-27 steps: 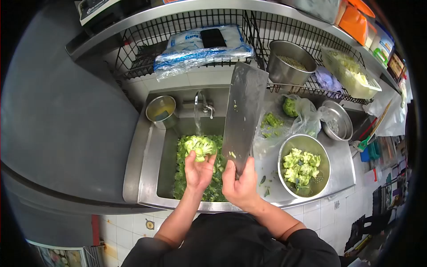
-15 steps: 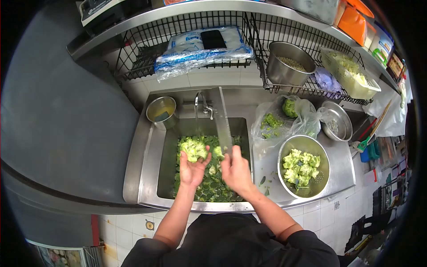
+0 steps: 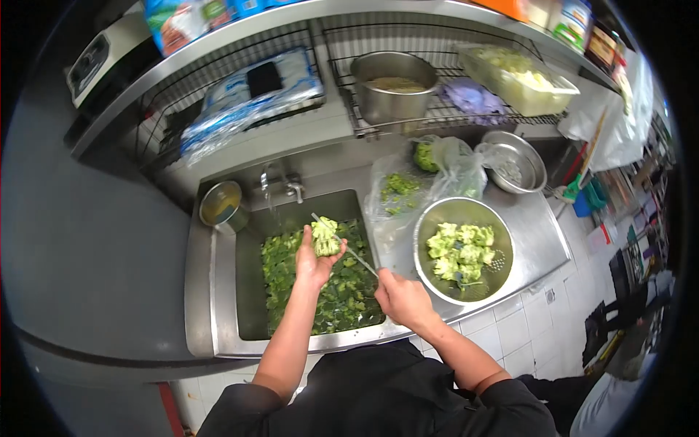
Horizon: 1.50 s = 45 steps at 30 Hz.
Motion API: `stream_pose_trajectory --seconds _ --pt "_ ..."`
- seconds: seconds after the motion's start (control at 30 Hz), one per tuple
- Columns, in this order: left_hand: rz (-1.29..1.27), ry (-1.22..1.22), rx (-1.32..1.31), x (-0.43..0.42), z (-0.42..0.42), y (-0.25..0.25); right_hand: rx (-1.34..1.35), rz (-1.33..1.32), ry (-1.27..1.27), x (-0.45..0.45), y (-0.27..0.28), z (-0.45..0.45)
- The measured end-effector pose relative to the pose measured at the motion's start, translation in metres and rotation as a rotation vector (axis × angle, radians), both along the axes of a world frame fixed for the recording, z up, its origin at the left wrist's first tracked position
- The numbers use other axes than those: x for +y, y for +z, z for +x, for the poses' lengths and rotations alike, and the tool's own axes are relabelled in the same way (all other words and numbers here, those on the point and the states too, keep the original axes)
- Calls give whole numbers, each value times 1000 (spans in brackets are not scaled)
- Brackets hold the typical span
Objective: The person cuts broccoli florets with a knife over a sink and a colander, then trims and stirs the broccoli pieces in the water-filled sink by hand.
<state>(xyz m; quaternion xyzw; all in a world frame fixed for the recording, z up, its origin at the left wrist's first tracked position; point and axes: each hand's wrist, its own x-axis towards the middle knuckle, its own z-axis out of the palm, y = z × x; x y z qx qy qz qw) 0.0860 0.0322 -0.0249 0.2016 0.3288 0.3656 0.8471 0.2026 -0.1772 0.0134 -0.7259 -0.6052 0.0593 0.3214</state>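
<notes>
Over the sink [image 3: 248, 291], my left hand [image 3: 313, 268] cups a trimmed piece of broccoli [image 3: 325, 231] from below, fingers wrapped round it. My right hand [image 3: 405, 298] grips the handle of a knife [image 3: 358, 257]. Its blade is seen nearly edge-on and lies against the broccoli, its tip pointing up and left. Below both hands, many cut broccoli florets [image 3: 331, 300] float in the water of the sink. To the right stands a steel colander [image 3: 502, 271] with pale green broccoli stem pieces [image 3: 460, 247] in it.
Water runs from the faucet [image 3: 268, 180]. A steel pot [image 3: 221, 205] stands at the sink's left corner. Behind the colander lie a plastic bag [image 3: 466, 175] with broccoli and a steel bowl [image 3: 518, 160]. A wire rack above holds a large pot [image 3: 389, 102] and a plastic basket [image 3: 539, 100].
My view has shifted right and turned. The knife, upright and apart from the broccoli before, has come down and left against it. My left hand still holds the broccoli, turned differently.
</notes>
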Motion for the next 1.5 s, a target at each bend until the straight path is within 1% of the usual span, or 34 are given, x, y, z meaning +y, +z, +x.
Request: stream_pose_trajectory --seconds 0.03,0.07,0.13,0.17,0.2,0.27,0.3,0.33,0.4,0.47,0.53,0.57,0.7,0.77,0.8,0.87,0.9,0.93,0.97,1.0,1.03,1.07,1.1,1.13,1.17,1.2,1.27,1.3,1.33,1.37,1.4,1.43,1.47,1.5 --pt "78 47 52 -10 21 7 -86 -3 -27 -8 3 6" --pt "83 16 51 -15 35 7 -85 -1 -58 -16 5 13" --pt "193 -73 105 -29 65 10 -250 -25 -97 -35 7 30" --pt "185 19 164 -45 82 14 -298 -23 -110 -44 5 38" --pt "189 -8 164 -52 97 10 -295 -26 -137 -52 3 46" --pt "322 14 142 -63 126 -8 -337 -47 -198 -70 0 60" --pt "303 -10 115 -70 138 -8 -358 -55 -215 -78 -2 68" --pt "305 -28 117 -80 150 -9 -353 -57 -232 -86 -3 74" --pt "311 60 176 -103 172 -10 -352 -155 -246 -101 -4 85" --pt "356 51 164 -111 188 -24 -331 -171 -262 -112 -6 93" --pt "476 63 242 -121 202 -26 -314 -193 -288 -119 -4 100" --pt "471 82 228 -128 208 -28 -190 -184 -269 -120 -6 106" --pt "416 76 306 -146 218 -31 -100 -205 -261 -96 -10 129" --pt "537 -1 496 -147 212 -31 -84 -230 -261 -82 -11 145" --pt "535 11 499 -149 208 -24 -56 -258 -261 -75 -16 149" --pt "442 -220 305 -149 194 -4 -31 -206 -261 -72 -27 159" --pt "383 -265 243 -141 185 3 30 -158 -283 -74 -17 158" --pt "380 -231 248 -129 172 5 97 -116 -302 -76 -11 154" --pt "277 -327 141 -116 157 6 166 -15 -294 -77 -12 152" --pt "175 -419 31 -103 140 7 160 122 -278 -75 -22 148" --pt "172 -439 -44 -92 122 6 283 148 -248 -73 -18 142" --pt "174 -404 -38 -84 108 2 409 171 -218 -71 -12 135" --pt "235 -354 -29 -79 92 1 456 170 -211 -66 -4 127" --pt "294 -307 -18 -75 76 -2 465 159 -181 -61 -3 119" --pt "294 -230 4 -70 61 -11 473 130 -155 -54 -2 112" --pt "292 -203 8 -62 47 -20 478 100 -130 -47 -1 104" --pt "256 -207 268 -42 15 -44 511 34 -95 -33 1 87" --pt "117 -211 305 -24 -2 -69 519 -5 -75 -26 1 76" --pt "103 -194 307 -18 -18 -89 527 -46 -57 -18 1 66" --pt "24 -163 445 -17 -35 -106 506 -87 -53 -11 3 55" --pt "-51 -137 580 -15 -48 -107 503 -94 -41 -2 2 45" --pt "-113 -153 535 -12 -63 -106 461 -105 -33 6 -1 36" --pt "-123 -152 532 -12 -74 -108 420 -120 -29 13 -5 27" --pt "55 -74 535 -14 -82 -105 430 -168 -18 21 -8 18"
